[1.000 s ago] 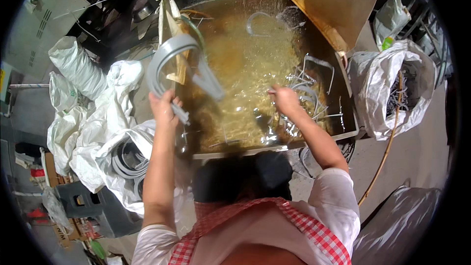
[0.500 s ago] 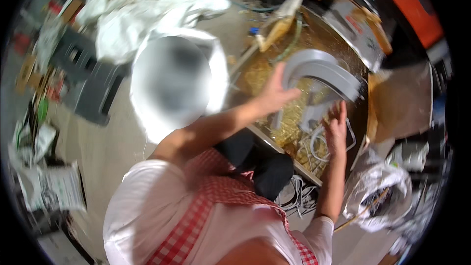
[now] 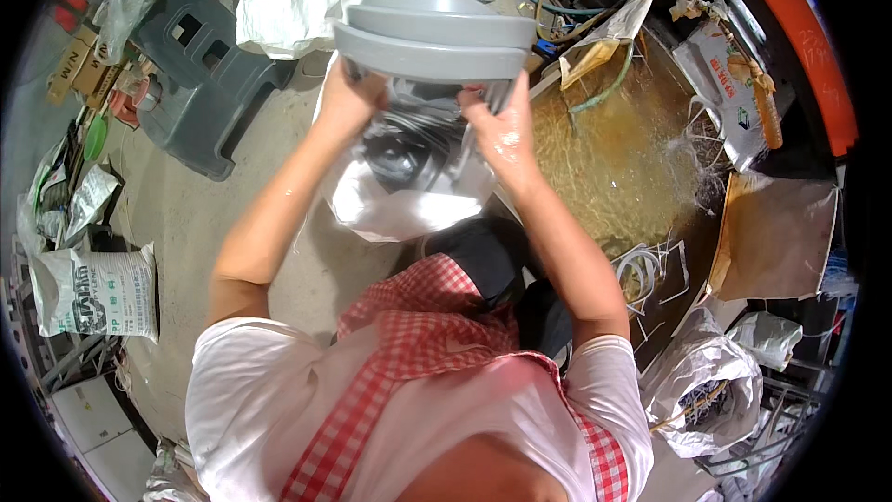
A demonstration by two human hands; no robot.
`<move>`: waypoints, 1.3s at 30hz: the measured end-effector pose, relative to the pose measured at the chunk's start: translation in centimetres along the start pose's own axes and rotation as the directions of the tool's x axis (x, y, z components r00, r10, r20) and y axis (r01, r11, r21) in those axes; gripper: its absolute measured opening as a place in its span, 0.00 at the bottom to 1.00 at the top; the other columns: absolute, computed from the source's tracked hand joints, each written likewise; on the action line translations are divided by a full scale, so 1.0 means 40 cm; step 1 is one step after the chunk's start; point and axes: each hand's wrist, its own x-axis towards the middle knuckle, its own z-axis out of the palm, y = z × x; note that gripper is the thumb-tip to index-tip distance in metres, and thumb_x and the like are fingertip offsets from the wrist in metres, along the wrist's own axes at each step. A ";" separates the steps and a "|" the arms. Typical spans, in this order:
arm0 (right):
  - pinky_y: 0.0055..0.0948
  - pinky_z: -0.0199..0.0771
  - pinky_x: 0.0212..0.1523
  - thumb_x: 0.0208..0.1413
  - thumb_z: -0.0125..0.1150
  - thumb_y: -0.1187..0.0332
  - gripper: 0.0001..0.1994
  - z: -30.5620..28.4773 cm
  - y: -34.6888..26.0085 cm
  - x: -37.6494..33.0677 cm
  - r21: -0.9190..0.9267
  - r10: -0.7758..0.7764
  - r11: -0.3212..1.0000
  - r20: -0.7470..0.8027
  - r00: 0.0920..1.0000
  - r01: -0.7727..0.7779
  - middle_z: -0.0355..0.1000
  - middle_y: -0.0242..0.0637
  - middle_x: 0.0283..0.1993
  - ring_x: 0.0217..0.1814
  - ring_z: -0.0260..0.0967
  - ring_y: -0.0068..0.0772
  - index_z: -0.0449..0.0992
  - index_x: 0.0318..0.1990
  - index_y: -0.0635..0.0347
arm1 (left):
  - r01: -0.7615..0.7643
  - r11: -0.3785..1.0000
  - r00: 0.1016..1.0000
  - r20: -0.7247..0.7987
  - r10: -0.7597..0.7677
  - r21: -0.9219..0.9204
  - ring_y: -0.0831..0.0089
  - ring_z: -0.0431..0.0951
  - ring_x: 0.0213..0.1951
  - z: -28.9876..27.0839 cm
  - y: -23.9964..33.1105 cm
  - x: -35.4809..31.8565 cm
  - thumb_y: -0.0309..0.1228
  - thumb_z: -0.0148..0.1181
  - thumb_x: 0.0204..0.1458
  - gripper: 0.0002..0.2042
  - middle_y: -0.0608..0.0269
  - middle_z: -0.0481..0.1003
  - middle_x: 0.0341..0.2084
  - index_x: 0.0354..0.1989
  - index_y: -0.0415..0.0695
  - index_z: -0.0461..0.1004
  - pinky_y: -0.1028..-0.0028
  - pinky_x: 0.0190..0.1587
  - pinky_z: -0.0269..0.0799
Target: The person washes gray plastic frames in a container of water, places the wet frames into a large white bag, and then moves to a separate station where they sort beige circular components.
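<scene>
Grey loops that half a second ago hang over the water now show off to its left, in front of an open white sack, and your view has swung with them. You have both hands closed on the bundle: your left hand grips the lower edge at its left end, and your right hand grips the right end, thumb toward the middle. Holding opposite ends like this probably stops the springy bands from splaying and keeps the two broad turns stacked and level. Motion blurs the bundle, so it may be one long coiled strip or several rings; I can't tell which.

Just beneath your hands in the view, the sack's mouth is spread wide, with grey coils lying inside it. It stands just beside the yellowish water, likely so that you can reach both from one spot by turning your body. Loose curled pieces lie near the water's lower right edge, apart from your bundle. Another white sack, holding thin scraps, stands on the far right, presumably to keep those separate from the coils. A grey plastic stool stands to your left, well clear of your arms.
</scene>
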 end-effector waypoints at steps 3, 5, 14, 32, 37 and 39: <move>0.30 0.64 0.46 0.50 0.55 0.70 0.24 0.035 0.062 0.029 0.066 0.039 0.997 -0.059 0.997 -0.036 0.68 0.43 0.44 0.45 0.66 0.34 0.58 0.56 0.62 | -0.042 0.998 0.991 0.127 0.036 0.046 0.64 0.71 0.42 -0.065 -0.032 0.045 0.33 0.62 0.45 0.31 0.51 0.64 0.46 0.56 0.42 0.54 0.72 0.34 0.70; 0.28 0.64 0.43 0.52 0.55 0.69 0.21 0.038 0.092 0.049 0.096 0.041 0.995 -0.120 0.992 -0.030 0.67 0.41 0.44 0.43 0.64 0.30 0.59 0.53 0.61 | -0.218 0.975 0.960 0.185 0.209 0.033 0.57 0.65 0.51 -0.080 -0.027 0.027 0.38 0.65 0.42 0.37 0.47 0.59 0.53 0.59 0.43 0.51 0.65 0.46 0.66; 0.23 0.65 0.32 0.50 0.58 0.71 0.14 0.029 0.110 0.077 0.222 0.049 0.975 -0.169 0.984 -0.010 0.66 0.30 0.34 0.32 0.62 0.22 0.64 0.43 0.59 | 0.357 0.927 0.932 -0.113 -0.345 0.115 0.71 0.70 0.30 -0.291 -0.336 -0.115 0.27 0.60 0.40 0.29 0.53 0.68 0.38 0.53 0.35 0.57 0.74 0.26 0.66; 0.52 0.37 0.63 0.37 0.66 0.44 0.52 0.009 0.077 -0.104 -0.611 -0.262 0.749 0.079 0.962 0.255 0.41 0.58 0.65 0.68 0.34 0.60 0.42 0.64 0.62 | -0.467 0.661 0.793 -0.052 0.607 0.587 0.67 0.70 0.47 -0.281 -0.183 0.197 0.28 0.60 0.45 0.27 0.52 0.70 0.45 0.55 0.37 0.60 0.71 0.49 0.63; 0.39 0.60 0.55 0.41 0.64 0.63 0.41 -0.091 0.275 -0.163 -0.382 0.509 0.757 -0.166 0.845 -0.531 0.58 0.61 0.54 0.56 0.57 0.57 0.47 0.59 0.68 | -0.615 0.288 0.607 0.208 0.767 0.734 0.67 0.69 0.44 -0.209 -0.286 0.363 0.31 0.59 0.47 0.24 0.53 0.71 0.42 0.52 0.37 0.64 0.70 0.48 0.62; 0.37 0.65 0.50 0.42 0.62 0.68 0.32 -0.086 0.254 -0.148 -0.412 0.495 0.764 -0.118 0.861 -0.496 0.65 0.61 0.46 0.50 0.64 0.55 0.53 0.54 0.70 | -0.681 0.162 0.556 0.360 0.749 0.714 0.67 0.69 0.44 -0.207 -0.286 0.393 0.32 0.59 0.47 0.22 0.53 0.72 0.41 0.51 0.37 0.65 0.70 0.47 0.62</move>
